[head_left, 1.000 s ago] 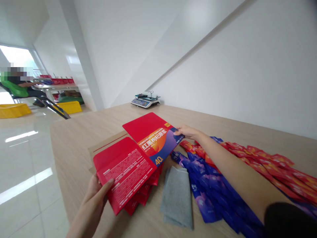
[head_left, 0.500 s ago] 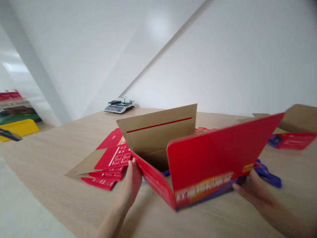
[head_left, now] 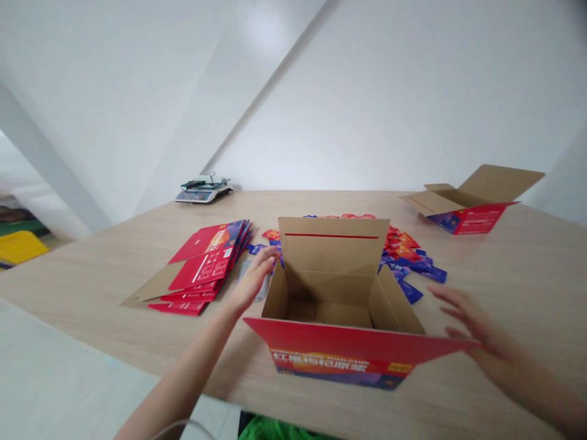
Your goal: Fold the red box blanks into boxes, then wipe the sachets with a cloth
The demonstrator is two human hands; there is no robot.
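Observation:
A red cardboard box [head_left: 339, 360] stands upright on the table in front of me, its top flaps spread and its brown inside bare. The back flap points up and carries a red strip; the front flap leans toward me. My left hand [head_left: 257, 276] is at the box's left side with fingers stretched out; whether it touches the side flap I cannot tell. To the right of the box, my right hand [head_left: 479, 327] is slightly blurred, its fingers apart and nothing in it. Behind the box lie red sachets [head_left: 400, 243] and blue-purple sachets [head_left: 424, 266], partly hidden by it.
Flattened red cartons [head_left: 202, 263] lie stacked at the left, with a grey-white item [head_left: 261, 290] beside them. A digital scale [head_left: 204, 192] sits at the back left. Another opened red box [head_left: 479, 217] stands at the back right. The table's [head_left: 114, 256] edge runs along the left.
The box has turned from slanted and gripped to standing squarely on the table facing me. Both hands have let go and spread to its sides. The view has shifted, showing more sachets.

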